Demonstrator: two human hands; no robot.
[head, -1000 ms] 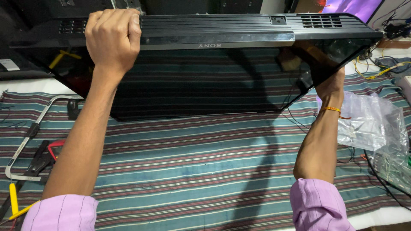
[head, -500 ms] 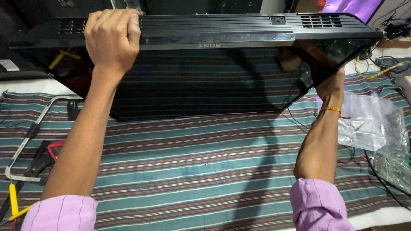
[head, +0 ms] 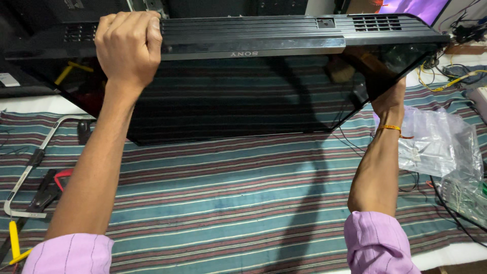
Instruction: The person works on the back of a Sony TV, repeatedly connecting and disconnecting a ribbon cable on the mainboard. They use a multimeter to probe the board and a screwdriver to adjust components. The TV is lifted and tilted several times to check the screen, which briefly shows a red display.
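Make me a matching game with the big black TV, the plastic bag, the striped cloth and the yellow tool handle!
Things:
1. flat black television
2. clear plastic bag
3. striped cloth
4. yellow-handled tool

Places:
A. spread flat under everything
B. at the bottom left corner
C. held up on edge by the left hand and the right hand
D. lying crumpled by the right forearm

Pairs: 1-C, 2-D, 3-A, 4-B
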